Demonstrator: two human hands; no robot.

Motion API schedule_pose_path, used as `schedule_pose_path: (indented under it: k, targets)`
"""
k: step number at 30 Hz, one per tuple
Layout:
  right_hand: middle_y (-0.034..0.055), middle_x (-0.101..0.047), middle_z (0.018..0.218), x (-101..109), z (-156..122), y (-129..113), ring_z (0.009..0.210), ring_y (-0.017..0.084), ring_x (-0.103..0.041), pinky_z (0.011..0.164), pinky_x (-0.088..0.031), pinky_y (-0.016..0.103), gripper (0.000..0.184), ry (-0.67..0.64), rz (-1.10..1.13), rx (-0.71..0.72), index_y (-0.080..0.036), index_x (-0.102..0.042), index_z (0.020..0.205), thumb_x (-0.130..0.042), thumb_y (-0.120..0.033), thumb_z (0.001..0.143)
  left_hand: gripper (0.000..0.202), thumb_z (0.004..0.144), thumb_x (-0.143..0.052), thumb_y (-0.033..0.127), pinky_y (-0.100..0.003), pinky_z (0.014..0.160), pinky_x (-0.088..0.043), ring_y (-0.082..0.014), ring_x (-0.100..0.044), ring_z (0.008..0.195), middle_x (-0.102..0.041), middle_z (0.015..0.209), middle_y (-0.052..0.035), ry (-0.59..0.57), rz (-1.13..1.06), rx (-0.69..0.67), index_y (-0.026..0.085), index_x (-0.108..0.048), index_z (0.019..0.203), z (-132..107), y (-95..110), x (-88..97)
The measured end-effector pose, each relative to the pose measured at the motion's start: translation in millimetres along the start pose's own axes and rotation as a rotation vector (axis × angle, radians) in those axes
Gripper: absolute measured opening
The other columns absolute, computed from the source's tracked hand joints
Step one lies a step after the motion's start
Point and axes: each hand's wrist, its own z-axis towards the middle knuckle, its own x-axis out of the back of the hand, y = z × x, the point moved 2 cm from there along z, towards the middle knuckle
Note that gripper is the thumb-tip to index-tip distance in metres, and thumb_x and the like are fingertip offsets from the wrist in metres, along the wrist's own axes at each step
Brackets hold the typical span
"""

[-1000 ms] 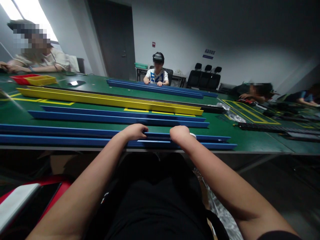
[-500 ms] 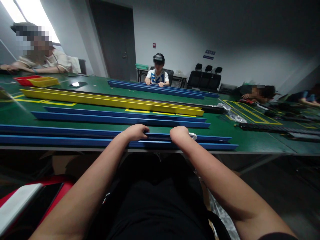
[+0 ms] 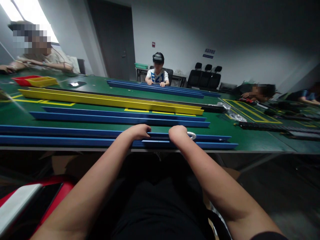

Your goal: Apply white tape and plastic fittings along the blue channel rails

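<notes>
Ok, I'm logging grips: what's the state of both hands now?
Left hand: at the blue rail; grip unclear.
Right hand: beside the white ring; grip hidden.

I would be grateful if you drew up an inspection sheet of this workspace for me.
Surface: green table with yellow marking lines.
Job's things: nearest blue channel lies along the near edge; white ring shows beside the right hand.
Clutter: red tray, yellow tray and clear plastic wrap; yellow channel lies farther back.
Hands: left hand and right hand are at the nearest blue channel, apart; fingers mostly hidden, grip unclear.
Cables: thin cord by the person at far left; its ends are unclear.
Surroundings: co-worker seated opposite; dark door behind.
</notes>
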Motion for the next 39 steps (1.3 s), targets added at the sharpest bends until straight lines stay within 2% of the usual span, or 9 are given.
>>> schedule_pose_path:
  k: [3, 9, 14, 18, 23, 31, 35, 39]
  targets:
    - [0.0221, -0.065, 0.125, -1.0, -0.8, 0.1, 0.119, 0.032, -0.061, 0.091, -0.054, 0.042, 0.037, 0.001, 0.016, -0.006, -0.010, -0.072, 0.115, -0.062, -0.009, 0.080, 0.027, 0.066, -0.060, 0.037, -0.028, 0.056, -0.035, -0.0172, -0.057, 0.065, -0.069, 0.075, -0.0005, -0.010, 0.010, -0.009, 0.024, -0.068, 0.087, 3.9, 10.0, -1.0]
    - [0.0254, -0.064, 0.124, -2.3, -2.8, 1.4, 0.119, 0.030, -0.061, 0.094, -0.052, 0.038, 0.039, 0.011, 0.037, -0.003, -0.009, -0.070, 0.119, -0.065, -0.024, 0.084, 0.023, 0.067, -0.063, 0.038, -0.028, 0.058, -0.038, -0.0178, -0.059, 0.067, -0.072, 0.078, -0.0039, -0.030, 0.032, -0.031, 0.022, -0.069, 0.083, 26.4, 40.8, -8.7]
    - [0.0253, -0.064, 0.123, -2.3, -4.1, 2.3, 0.118, 0.029, -0.062, 0.094, -0.052, 0.038, 0.036, 0.020, 0.047, -0.001, -0.010, -0.070, 0.119, -0.060, -0.024, 0.087, 0.019, 0.066, -0.065, 0.035, -0.028, 0.057, -0.039, -0.0183, -0.061, 0.065, -0.072, 0.075, -0.0055, -0.048, 0.039, 0.005, 0.022, -0.071, 0.079, 40.4, 53.1, -16.0]
    - [0.0265, -0.064, 0.123, -2.9, -7.9, 2.1, 0.117, 0.029, -0.063, 0.094, -0.052, 0.038, 0.036, 0.032, 0.052, -0.001, -0.008, -0.070, 0.119, -0.059, -0.024, 0.088, 0.020, 0.069, -0.063, 0.037, -0.028, 0.060, -0.040, -0.0201, -0.063, 0.070, -0.073, 0.080, -0.0075, 0.007, 0.050, 0.048, 0.023, -0.072, 0.081, 33.6, 51.8, -18.5]
    - [0.0268, -0.065, 0.121, -3.9, -14.6, 2.3, 0.114, 0.029, -0.065, 0.093, -0.053, 0.037, 0.037, 0.048, 0.058, -0.003, -0.008, -0.070, 0.119, -0.058, -0.027, 0.089, 0.024, 0.073, -0.061, 0.043, -0.028, 0.060, -0.039, -0.0210, -0.064, 0.078, -0.073, 0.085, -0.0052, 0.081, 0.049, 0.049, 0.027, -0.072, 0.087, 20.7, 49.6, -16.9]
    - [0.0262, -0.066, 0.119, -4.7, -19.2, 1.9, 0.113, 0.029, -0.065, 0.092, -0.053, 0.037, 0.034, 0.065, 0.067, -0.008, -0.008, -0.071, 0.117, -0.055, -0.021, 0.089, 0.021, 0.072, -0.061, 0.045, -0.029, 0.057, -0.033, -0.0188, -0.059, 0.069, -0.067, 0.070, -0.0019, 0.111, -0.009, 0.014, 0.027, -0.070, 0.078, 17.6, 46.3, -14.4]
    - [0.0252, -0.066, 0.120, -1.8, -20.4, -9.3, 0.113, 0.028, -0.065, 0.093, -0.053, 0.037, 0.033, 0.073, 0.075, 0.015, -0.010, -0.071, 0.116, -0.055, -0.019, 0.089, 0.018, 0.069, -0.063, 0.041, -0.029, 0.057, -0.033, -0.0172, -0.055, 0.065, -0.065, 0.066, -0.0005, 0.085, -0.031, -0.006, 0.025, -0.068, 0.076, 11.3, 34.1, -9.4]
    - [0.0241, -0.066, 0.121, 4.6, -20.5, -30.6, 0.115, 0.027, -0.064, 0.093, -0.053, 0.036, 0.034, 0.076, 0.092, 0.049, -0.010, -0.071, 0.117, -0.054, -0.018, 0.090, 0.021, 0.068, -0.063, 0.043, -0.029, 0.055, -0.032, -0.0158, -0.052, 0.060, -0.063, 0.063, 0.0009, 0.083, -0.027, 0.014, 0.023, -0.068, 0.074, 0.2, 12.5, -3.6]
